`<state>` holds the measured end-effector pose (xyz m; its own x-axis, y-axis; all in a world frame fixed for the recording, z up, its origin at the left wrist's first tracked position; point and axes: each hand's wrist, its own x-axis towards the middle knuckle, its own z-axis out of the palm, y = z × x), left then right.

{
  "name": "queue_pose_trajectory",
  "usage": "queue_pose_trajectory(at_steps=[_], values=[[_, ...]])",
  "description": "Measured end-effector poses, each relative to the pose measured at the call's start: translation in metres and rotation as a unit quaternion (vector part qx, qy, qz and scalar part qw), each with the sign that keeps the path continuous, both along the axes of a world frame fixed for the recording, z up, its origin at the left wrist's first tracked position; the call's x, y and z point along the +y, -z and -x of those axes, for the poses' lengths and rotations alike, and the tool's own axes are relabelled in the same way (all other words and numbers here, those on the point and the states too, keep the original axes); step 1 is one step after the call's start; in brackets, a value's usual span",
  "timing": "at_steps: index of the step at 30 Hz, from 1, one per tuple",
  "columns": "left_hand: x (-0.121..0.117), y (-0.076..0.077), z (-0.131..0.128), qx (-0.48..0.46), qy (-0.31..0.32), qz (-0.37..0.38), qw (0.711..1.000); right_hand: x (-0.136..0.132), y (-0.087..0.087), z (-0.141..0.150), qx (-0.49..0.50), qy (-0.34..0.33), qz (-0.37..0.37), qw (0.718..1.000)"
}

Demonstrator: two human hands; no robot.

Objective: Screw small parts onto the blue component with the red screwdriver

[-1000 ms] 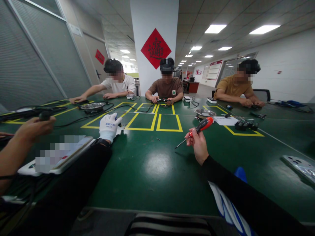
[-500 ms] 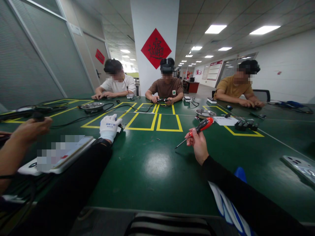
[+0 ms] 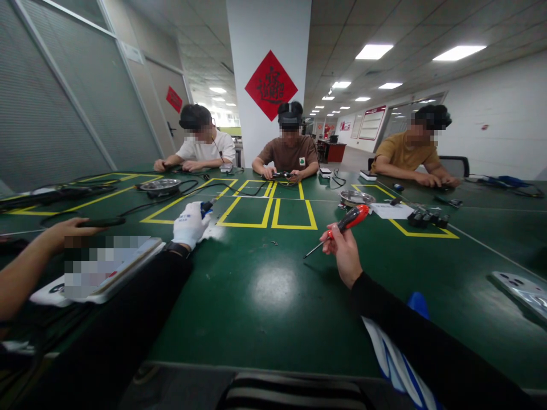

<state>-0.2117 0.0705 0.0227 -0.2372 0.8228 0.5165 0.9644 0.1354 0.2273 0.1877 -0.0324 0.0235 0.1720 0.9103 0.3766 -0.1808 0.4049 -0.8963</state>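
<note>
My right hand [image 3: 343,250], bare, is closed around a screwdriver [image 3: 354,217] with a red and black handle. Its thin shaft slants down to the left, the tip near the table surface. In a white glove, my left hand [image 3: 190,223] has its fingers closed on a small dark part [image 3: 207,206]; the fingers hide most of it, so its kind is unclear. Between the hands, a few tiny screw-like pieces [image 3: 274,243] lie on the green table [image 3: 239,307]. Beneath my right forearm rests a white and blue glove [image 3: 395,361].
At left, another person's hand [image 3: 64,234] holds a dark object beside a white-cased device [image 3: 100,273]. Metal dishes [image 3: 356,197], black parts [image 3: 427,217], a paper sheet [image 3: 391,210] and a phone [image 3: 519,290] lie around. Cables run at left; several co-workers sit opposite.
My left hand has turned and now shows a dark part at its fingertips. The neighbouring person's hand at left has shifted, with its dark object lower. My right hand stays nearly still.
</note>
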Motion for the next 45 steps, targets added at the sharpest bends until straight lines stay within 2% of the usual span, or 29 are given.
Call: queue_pose_trajectory(at_steps=[3,6,8,11,15,17,18,20,21,23,26,28,30,32,34,37,39,41,43,45], values=[[-0.011,-0.004,-0.034,-0.054,0.066,-0.030,0.996,0.000,-0.001,-0.001,-0.085,0.009,-0.039,0.996],[-0.029,0.000,-0.094,-0.170,0.197,-0.073,0.963,-0.001,0.001,-0.003,-0.247,-0.006,-0.120,0.961],[-0.044,0.005,-0.138,-0.278,0.274,-0.068,0.918,-0.001,0.005,-0.003,-0.357,-0.047,-0.155,0.920],[-0.071,0.011,-0.191,-0.415,0.379,-0.033,0.827,0.003,0.014,-0.004,-0.450,-0.087,-0.132,0.879],[-0.098,0.014,-0.219,-0.572,0.398,0.056,0.716,0.009,0.023,-0.007,-0.512,-0.092,-0.090,0.849],[-0.104,0.014,-0.222,-0.624,0.402,0.091,0.664,0.008,0.021,-0.006,-0.518,-0.059,-0.076,0.850],[-0.105,0.014,-0.223,-0.644,0.404,0.110,0.640,0.007,0.018,-0.005,-0.503,-0.041,-0.074,0.860],[-0.106,0.014,-0.224,-0.661,0.416,0.140,0.609,0.001,0.009,-0.001,-0.425,-0.026,-0.087,0.901],[-0.106,0.014,-0.225,-0.653,0.430,0.150,0.605,-0.003,0.004,0.001,-0.375,-0.053,-0.098,0.920],[-0.108,0.013,-0.226,-0.607,0.473,0.162,0.618,-0.010,-0.004,0.005,-0.289,-0.128,-0.089,0.945],[-0.113,0.013,-0.226,-0.510,0.524,0.150,0.666,-0.017,-0.011,0.007,-0.253,-0.168,-0.072,0.950],[-0.119,0.014,-0.225,-0.443,0.521,0.121,0.719,-0.018,-0.012,0.007,-0.268,-0.151,-0.083,0.948],[-0.124,0.014,-0.225,-0.382,0.499,0.089,0.773,-0.018,-0.010,0.008,-0.282,-0.106,-0.095,0.949],[-0.129,0.013,-0.226,-0.333,0.489,0.065,0.804,-0.019,-0.008,0.011,-0.286,-0.047,-0.091,0.953],[-0.131,0.013,-0.228,-0.310,0.501,0.055,0.806,-0.020,-0.008,0.013,-0.287,-0.019,-0.083,0.954],[-0.130,0.013,-0.230,-0.337,0.526,0.085,0.776,-0.020,-0.011,0.012,-0.308,-0.053,-0.118,0.943],[-0.129,0.014,-0.229,-0.366,0.536,0.127,0.750,-0.019,-0.013,0.008,-0.350,-0.080,-0.163,0.919],[-0.127,0.017,-0.227,-0.371,0.546,0.158,0.734,-0.018,-0.015,0.003,-0.405,-0.077,-0.196,0.890],[-0.126,0.020,-0.225,-0.345,0.555,0.158,0.740,-0.017,-0.013,0.002,-0.450,-0.050,-0.199,0.869],[-0.125,0.023,-0.225,-0.291,0.546,0.117,0.777,-0.016,-0.009,0.004,-0.467,-0.010,-0.180,0.866]])
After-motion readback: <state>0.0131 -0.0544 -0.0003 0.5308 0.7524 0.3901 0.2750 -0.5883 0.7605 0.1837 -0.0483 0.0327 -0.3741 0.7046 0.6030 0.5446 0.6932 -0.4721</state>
